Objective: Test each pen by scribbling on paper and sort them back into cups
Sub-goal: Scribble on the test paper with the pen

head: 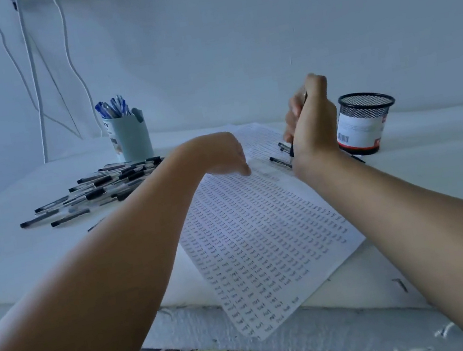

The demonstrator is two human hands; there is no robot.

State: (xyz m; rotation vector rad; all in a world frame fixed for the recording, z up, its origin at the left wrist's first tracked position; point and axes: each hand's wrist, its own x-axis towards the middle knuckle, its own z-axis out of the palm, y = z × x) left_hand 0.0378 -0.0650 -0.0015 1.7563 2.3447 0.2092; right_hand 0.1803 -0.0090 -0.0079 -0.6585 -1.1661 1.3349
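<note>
A printed sheet of paper (263,231) lies across the white table, its near corner hanging over the edge. My right hand (312,126) grips a black pen (291,149) upright over the far end of the sheet. My left hand (221,155) hangs bent at the wrist with its fingers touching the paper. Several black pens (96,190) lie in a loose pile at the left. A pale blue cup (130,139) behind the pile holds blue pens (113,107). A black mesh cup (363,124) stands to the right of my right hand.
More black pens (279,161) lie on the paper by my right hand. White cables (35,85) hang down the wall at the back left. The table's rough front edge (205,322) sits above a patterned floor.
</note>
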